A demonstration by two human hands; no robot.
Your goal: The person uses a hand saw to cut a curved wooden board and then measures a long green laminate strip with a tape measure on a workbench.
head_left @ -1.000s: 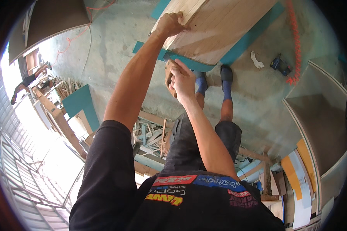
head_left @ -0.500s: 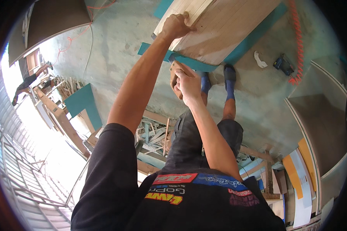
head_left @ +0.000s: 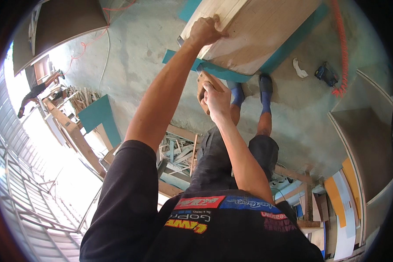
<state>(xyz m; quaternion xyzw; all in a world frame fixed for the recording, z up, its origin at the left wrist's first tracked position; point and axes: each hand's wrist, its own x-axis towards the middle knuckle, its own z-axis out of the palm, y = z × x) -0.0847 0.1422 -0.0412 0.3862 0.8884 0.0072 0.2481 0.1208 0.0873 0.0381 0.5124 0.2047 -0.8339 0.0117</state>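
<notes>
My left hand [head_left: 204, 31] is stretched out and grips the near edge of a large pale wooden panel [head_left: 262, 30], which lies on a teal board [head_left: 216, 70]. Just below that edge, my right hand [head_left: 217, 99] is closed on a small brown wooden block [head_left: 205, 82], held against the teal board's rim. My legs and blue shoes [head_left: 265, 89] stand on the concrete floor under the panel.
An orange cord [head_left: 343, 48], a white rag [head_left: 299, 68] and a small dark power tool [head_left: 325, 74] lie on the floor at right. A pile of wood scraps [head_left: 179, 150] and a teal board [head_left: 99, 117] lie at left. Another person [head_left: 35, 92] bends over far left.
Both hands keep their grips. My right hand with the block has edged slightly closer to the panel's rim, and the whole view has shifted a little.
</notes>
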